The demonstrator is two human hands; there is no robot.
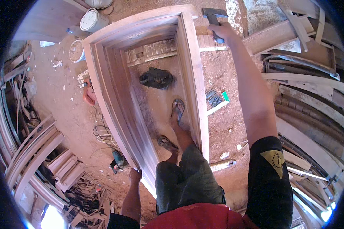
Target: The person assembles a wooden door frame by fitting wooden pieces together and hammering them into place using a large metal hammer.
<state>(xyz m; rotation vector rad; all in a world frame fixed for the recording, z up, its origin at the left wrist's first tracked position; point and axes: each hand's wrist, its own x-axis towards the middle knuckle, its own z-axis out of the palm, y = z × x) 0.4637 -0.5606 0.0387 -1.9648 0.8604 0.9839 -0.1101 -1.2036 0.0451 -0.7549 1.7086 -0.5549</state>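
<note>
Hammer [213, 21] in right hand [226, 32], left hand [135, 176] gripping frame [195, 76]

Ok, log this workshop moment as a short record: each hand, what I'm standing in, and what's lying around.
right hand: raised, gripping a hammer
left hand: on the edge of the wooden door frame
feet: in sandals, inside the frame
inside frame: dark cloth
ground, left: power tool, white bucket

A round white plastic bucket [92, 20] is sitting at the top left on the reddish dirt floor [65, 103], a crumpled black cloth [156, 78] is lying mid-scene, pale coiled cable [103, 135] is trailing beside a teal power tool [118, 159], and curved wooden mouldings [34, 152] are stacking up left.
</note>
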